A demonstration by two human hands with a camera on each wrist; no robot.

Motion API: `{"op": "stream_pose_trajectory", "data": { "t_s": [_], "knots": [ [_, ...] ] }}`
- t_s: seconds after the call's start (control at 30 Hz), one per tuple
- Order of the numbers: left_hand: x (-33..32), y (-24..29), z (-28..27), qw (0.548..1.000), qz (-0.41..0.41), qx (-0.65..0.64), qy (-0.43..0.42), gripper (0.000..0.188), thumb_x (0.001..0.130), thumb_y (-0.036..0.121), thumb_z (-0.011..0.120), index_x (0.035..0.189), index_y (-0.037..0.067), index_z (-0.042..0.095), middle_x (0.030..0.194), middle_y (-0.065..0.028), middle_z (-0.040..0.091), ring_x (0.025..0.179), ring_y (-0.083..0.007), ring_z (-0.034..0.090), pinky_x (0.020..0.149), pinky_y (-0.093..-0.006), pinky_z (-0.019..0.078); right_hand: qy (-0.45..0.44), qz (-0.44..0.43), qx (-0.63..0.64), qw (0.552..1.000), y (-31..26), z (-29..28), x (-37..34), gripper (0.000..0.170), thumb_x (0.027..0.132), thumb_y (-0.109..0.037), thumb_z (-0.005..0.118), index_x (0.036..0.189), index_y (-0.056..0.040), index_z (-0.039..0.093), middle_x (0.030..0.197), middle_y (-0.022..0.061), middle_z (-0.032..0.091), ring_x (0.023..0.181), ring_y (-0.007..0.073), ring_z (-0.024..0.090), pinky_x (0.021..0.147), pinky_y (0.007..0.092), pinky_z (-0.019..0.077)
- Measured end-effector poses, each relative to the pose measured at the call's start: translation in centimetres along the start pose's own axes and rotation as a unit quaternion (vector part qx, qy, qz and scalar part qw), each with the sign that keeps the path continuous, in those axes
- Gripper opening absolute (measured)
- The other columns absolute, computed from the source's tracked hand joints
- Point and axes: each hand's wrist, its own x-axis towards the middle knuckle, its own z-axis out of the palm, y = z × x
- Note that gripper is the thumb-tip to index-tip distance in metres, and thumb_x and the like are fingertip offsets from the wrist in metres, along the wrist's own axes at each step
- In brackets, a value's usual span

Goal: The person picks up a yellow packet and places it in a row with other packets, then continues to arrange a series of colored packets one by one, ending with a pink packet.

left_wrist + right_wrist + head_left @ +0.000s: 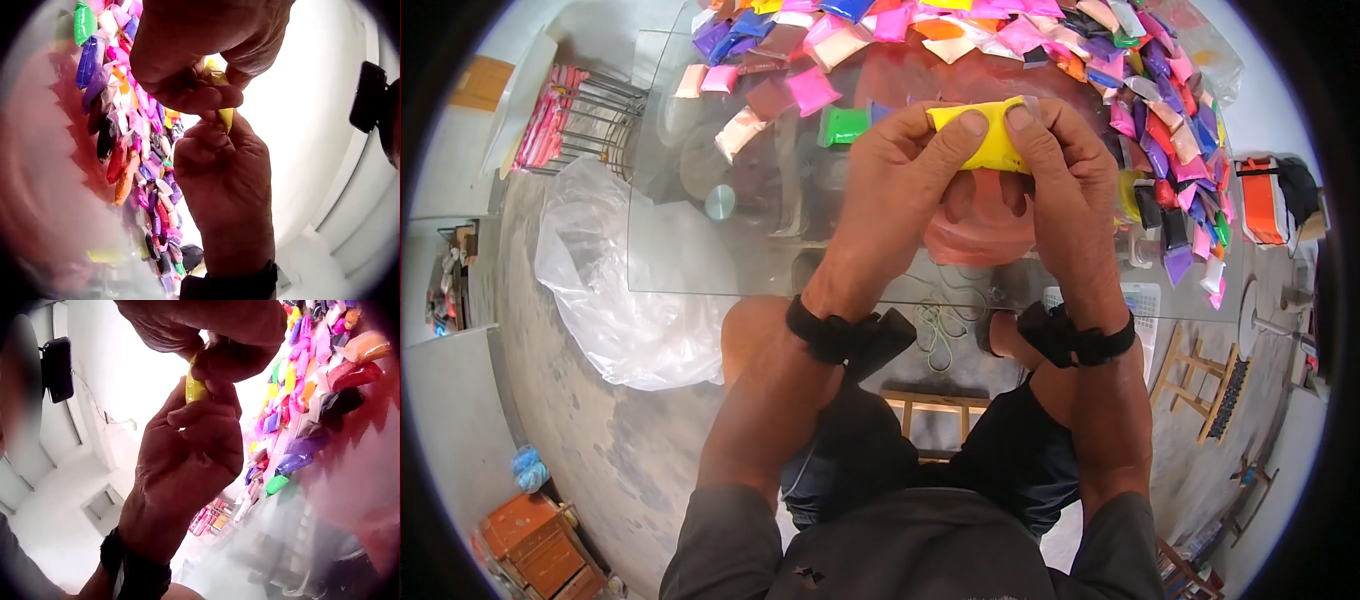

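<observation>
A small yellow packet (990, 145), glossy and soft-looking, is held up above the glass table by both hands. My left hand (890, 185) pinches its left end, thumb on the near face and fingers behind. The right hand (1075, 175) grips the other end in the same way, its thumb near the upper corner. Seen from the left wrist, the yellow packet (226, 117) is edge-on, mostly covered by fingers. From the right wrist, a narrow strip of the yellow packet (195, 381) shows between the two hands.
Many coloured packets (815, 90) lie across the far side and right of the glass table (700, 245). A green packet (843, 126) lies left of the hands. A clear plastic bag (615, 300) sits on the floor at left, below a wire rack (605, 110). A wooden stool (1195, 380) is at right.
</observation>
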Motion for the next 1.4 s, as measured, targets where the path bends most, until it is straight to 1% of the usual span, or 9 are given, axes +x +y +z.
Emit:
{"op": "stream_pose_trajectory", "data": {
  "t_s": [0.3, 0.37, 0.5, 0.67, 0.8, 0.87, 1.1, 1.17, 1.4],
  "knots": [
    [0.0, -0.1, -0.5, 0.999, 0.026, -0.002, 0.018, 0.030, 0.105, 0.027, 0.066, 0.103, -0.002, 0.071, 0.075, -0.0002, 0.067, 0.058, -0.0038, 0.054, 0.053, -0.0205, 0.0411, -0.005, 0.034, 0.006, 0.999, -0.1, 0.7, -0.1, 0.024, 0.106, -0.028, 0.062, 0.103, -0.0049, 0.068, 0.077, -0.0019, 0.062, 0.051, 0.0037, 0.050, 0.044, 0.0206, 0.0360],
    [-0.1, 0.0, -0.9, 1.000, -0.017, 0.002, 0.001, 0.030, 0.106, 0.027, 0.063, 0.112, 0.000, 0.073, 0.101, -0.0024, 0.073, 0.083, -0.0070, 0.065, 0.071, -0.0227, 0.0513, -0.008, 0.032, -0.007, 0.999, -0.2, 0.4, -0.1, 0.026, 0.107, -0.028, 0.060, 0.104, -0.0042, 0.068, 0.075, -0.0013, 0.061, 0.050, 0.0042, 0.050, 0.044, 0.0206, 0.0370],
    [0.1, -0.1, -0.9, 1.000, 0.012, 0.003, -0.006, 0.031, 0.106, 0.029, 0.063, 0.111, 0.000, 0.072, 0.100, -0.0024, 0.072, 0.083, -0.0066, 0.065, 0.071, -0.0225, 0.0508, 0.014, 0.033, -0.006, 0.999, -0.6, 0.7, -0.2, 0.026, 0.107, -0.027, 0.059, 0.107, -0.0029, 0.068, 0.073, -0.0005, 0.060, 0.049, 0.0051, 0.050, 0.044, 0.0207, 0.0376],
    [0.2, 0.0, -1.2, 0.999, 0.022, 0.040, 0.017, 0.033, 0.106, 0.032, 0.063, 0.109, 0.000, 0.073, 0.090, 0.0019, 0.069, 0.071, -0.0030, 0.058, 0.062, -0.0198, 0.0446, -0.034, -0.046, -0.088, 0.994, 0.4, 1.0, -0.2, 0.027, 0.108, -0.026, 0.058, 0.112, -0.0002, 0.067, 0.069, 0.0002, 0.059, 0.050, 0.0065, 0.053, 0.043, 0.0223, 0.0399],
    [0.1, 0.2, -0.6, 0.998, 0.025, 0.044, 0.022, 0.033, 0.107, 0.032, 0.062, 0.109, 0.001, 0.073, 0.087, 0.0031, 0.069, 0.068, -0.0020, 0.055, 0.059, -0.0191, 0.0421, -0.053, 0.028, -0.032, 0.998, -0.3, 0.5, -0.4, 0.028, 0.108, -0.026, 0.058, 0.113, 0.0000, 0.067, 0.069, 0.0005, 0.059, 0.050, 0.0069, 0.054, 0.043, 0.0229, 0.0412],
    [0.2, 0.5, -0.1, 0.998, 0.036, 0.037, 0.040, 0.036, 0.107, 0.031, 0.061, 0.093, 0.000, 0.068, 0.071, -0.0020, 0.065, 0.053, -0.0050, 0.052, 0.048, -0.0223, 0.0384, -0.025, 0.032, -0.038, 0.998, -0.3, 0.6, -0.4, 0.028, 0.109, -0.026, 0.058, 0.113, -0.0002, 0.067, 0.070, 0.0008, 0.059, 0.050, 0.0073, 0.054, 0.043, 0.0229, 0.0417],
    [0.3, -0.2, -0.2, 0.997, 0.048, 0.031, 0.042, 0.036, 0.108, 0.033, 0.059, 0.091, 0.002, 0.067, 0.070, 0.0004, 0.063, 0.053, -0.0040, 0.051, 0.047, -0.0212, 0.0369, -0.009, 0.082, 0.003, 0.997, -1.0, 0.6, -0.5, 0.027, 0.108, -0.026, 0.058, 0.114, -0.0017, 0.068, 0.071, 0.0013, 0.060, 0.049, 0.0076, 0.053, 0.043, 0.0225, 0.0420],
    [0.0, 0.2, 0.2, 0.988, 0.070, 0.122, 0.069, 0.037, 0.109, 0.034, 0.057, 0.090, 0.003, 0.067, 0.067, 0.0015, 0.061, 0.051, -0.0033, 0.048, 0.046, -0.0213, 0.0348, -0.039, 0.056, -0.034, 0.997, -0.9, 0.9, -0.3, 0.026, 0.108, -0.026, 0.058, 0.114, -0.0025, 0.068, 0.070, 0.0003, 0.059, 0.048, 0.0068, 0.052, 0.043, 0.0216, 0.0415],
    [0.1, 0.1, 0.1, 0.992, 0.018, 0.060, 0.107, 0.049, 0.112, 0.041, 0.047, 0.087, 0.004, 0.067, 0.061, 0.0004, 0.057, 0.047, -0.0041, 0.045, 0.042, -0.0223, 0.0307, -0.063, 0.044, 0.037, 0.996, 0.1, 1.3, -0.6, 0.026, 0.108, -0.026, 0.059, 0.117, -0.0028, 0.067, 0.070, -0.0014, 0.057, 0.048, 0.0056, 0.051, 0.043, 0.0196, 0.0394]
  ]
}}
